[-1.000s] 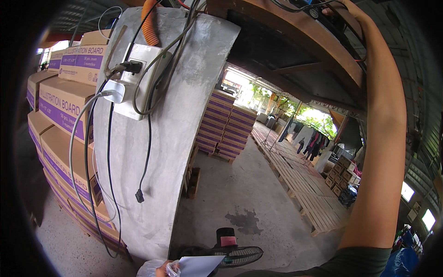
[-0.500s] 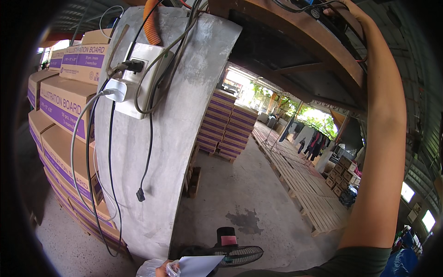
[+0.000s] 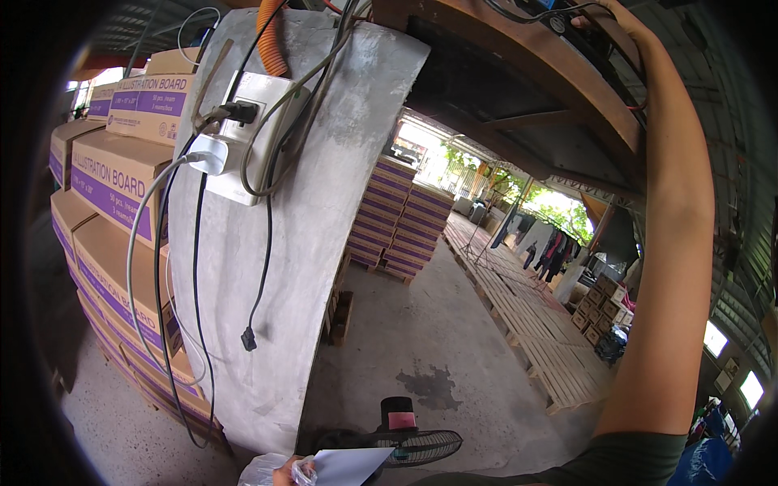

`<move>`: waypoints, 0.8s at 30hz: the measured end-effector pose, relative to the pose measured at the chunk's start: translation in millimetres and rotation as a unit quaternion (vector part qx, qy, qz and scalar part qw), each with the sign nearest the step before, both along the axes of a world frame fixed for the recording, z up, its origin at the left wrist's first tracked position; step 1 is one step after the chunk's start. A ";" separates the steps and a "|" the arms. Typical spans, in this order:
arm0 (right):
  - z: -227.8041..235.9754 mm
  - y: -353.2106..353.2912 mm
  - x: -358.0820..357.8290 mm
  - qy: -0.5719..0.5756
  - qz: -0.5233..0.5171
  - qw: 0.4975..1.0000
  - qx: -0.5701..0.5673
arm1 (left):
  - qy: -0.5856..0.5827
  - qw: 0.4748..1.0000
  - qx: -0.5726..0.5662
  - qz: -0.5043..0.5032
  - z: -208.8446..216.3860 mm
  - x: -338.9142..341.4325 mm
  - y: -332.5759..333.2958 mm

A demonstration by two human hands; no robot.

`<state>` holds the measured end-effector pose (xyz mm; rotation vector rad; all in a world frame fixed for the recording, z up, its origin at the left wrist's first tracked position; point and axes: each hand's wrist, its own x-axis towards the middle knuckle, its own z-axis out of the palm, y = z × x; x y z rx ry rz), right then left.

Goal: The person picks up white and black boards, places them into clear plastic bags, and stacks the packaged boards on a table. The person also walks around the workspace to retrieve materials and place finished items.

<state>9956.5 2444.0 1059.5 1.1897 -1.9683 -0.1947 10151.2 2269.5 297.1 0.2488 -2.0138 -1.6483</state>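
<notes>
At the lower edge my left hand is closed on a clear plastic bag and a white sheet, which lies flat beside its fingers. My right arm reaches up along the right side. High at the top edge, my right hand curls at a dark object on a brown wooden shelf; the frame cuts part of the hand off. A blue item with a round black part sits just left of those fingers. A black cable runs along the shelf there.
A grey pillar carries a white outlet box with plugs and hanging cables, one ending in a loose black plug. Stacked cartons stand left. A fan is below; wooden pallets line the floor at right.
The pillar and outlet box sit slightly farther right in the picture. Both hands keep nearly the same places, the left with the sheet and bag still in it.
</notes>
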 end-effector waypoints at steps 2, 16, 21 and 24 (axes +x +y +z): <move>1.7 0.4 -0.7 0.003 0.002 1.000 0.001 | -0.013 1.000 -0.003 -0.005 -4.2 -0.4 -1.1; -6.2 -2.6 2.6 0.045 -0.039 0.998 -0.036 | -0.065 0.998 -0.010 -0.001 -7.8 0.6 -2.5; -12.5 -7.7 17.6 0.007 -0.018 0.997 -0.078 | -0.053 0.998 -0.031 0.008 -13.1 9.3 -6.2; -2.8 -3.3 15.9 0.089 0.015 0.988 -0.129 | -0.060 0.998 0.010 -0.015 12.0 12.1 -4.9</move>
